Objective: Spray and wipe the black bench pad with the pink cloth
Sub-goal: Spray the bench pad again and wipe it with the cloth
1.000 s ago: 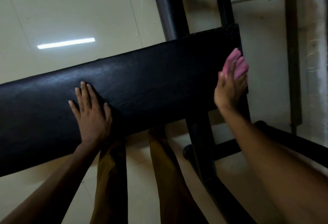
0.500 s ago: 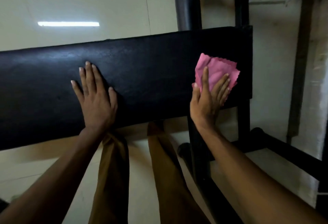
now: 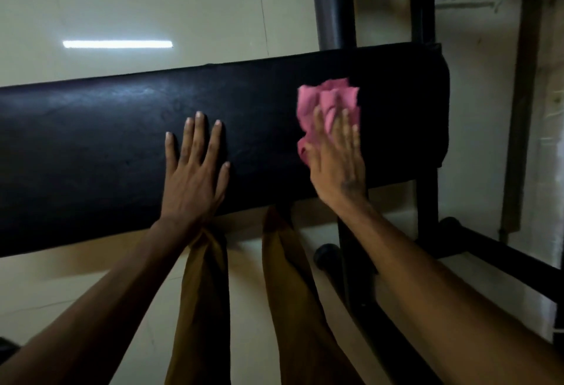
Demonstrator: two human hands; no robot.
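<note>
The black bench pad (image 3: 106,146) runs across the view from the left edge to right of centre. My left hand (image 3: 193,171) lies flat on it, fingers spread, holding nothing. My right hand (image 3: 338,164) presses the crumpled pink cloth (image 3: 320,103) onto the pad's right part; the cloth bunches out past my fingertips and thumb side. No spray bottle is in view.
Black metal frame posts (image 3: 335,3) rise behind the pad, and a black base bar (image 3: 503,256) runs along the floor at the right. My legs in brown trousers (image 3: 207,308) stand below the pad on pale floor tiles. A wall stands at the far right.
My right hand has carried the pink cloth from the pad's right end leftward onto its top surface. My left hand has stayed flat on the pad.
</note>
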